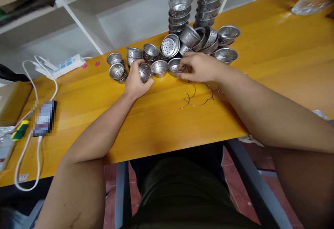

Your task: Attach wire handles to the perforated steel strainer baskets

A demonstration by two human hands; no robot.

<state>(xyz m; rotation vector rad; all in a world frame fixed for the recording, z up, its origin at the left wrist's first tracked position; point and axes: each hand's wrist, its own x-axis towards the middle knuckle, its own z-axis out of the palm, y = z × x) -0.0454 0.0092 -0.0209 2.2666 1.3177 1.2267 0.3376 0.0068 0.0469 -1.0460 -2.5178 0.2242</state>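
Observation:
My left hand (137, 83) has its thumb and fingers wrapped round a small perforated metal filter basket (145, 73), tilted so its opening faces me. My right hand (199, 66) pinches the right rim of another filter basket (174, 67), with fingertips partly inside it. Between these two stands a third basket (159, 68), upright on the table. Thin bent wire rings (199, 104) lie just in front of my right hand. Behind both hands are loose and nested baskets (171, 45), some heaped on their sides. Part of the pile is hidden by my right hand.
Two tall stacks of baskets (180, 5) rise at the back near the white shelf (146, 20). On the left of the yellow table (156, 128) are a power strip (66, 65), a phone (45, 117) with white cables and a green-yellow handle (21, 130). A clear plastic bag (310, 1) lies back right.

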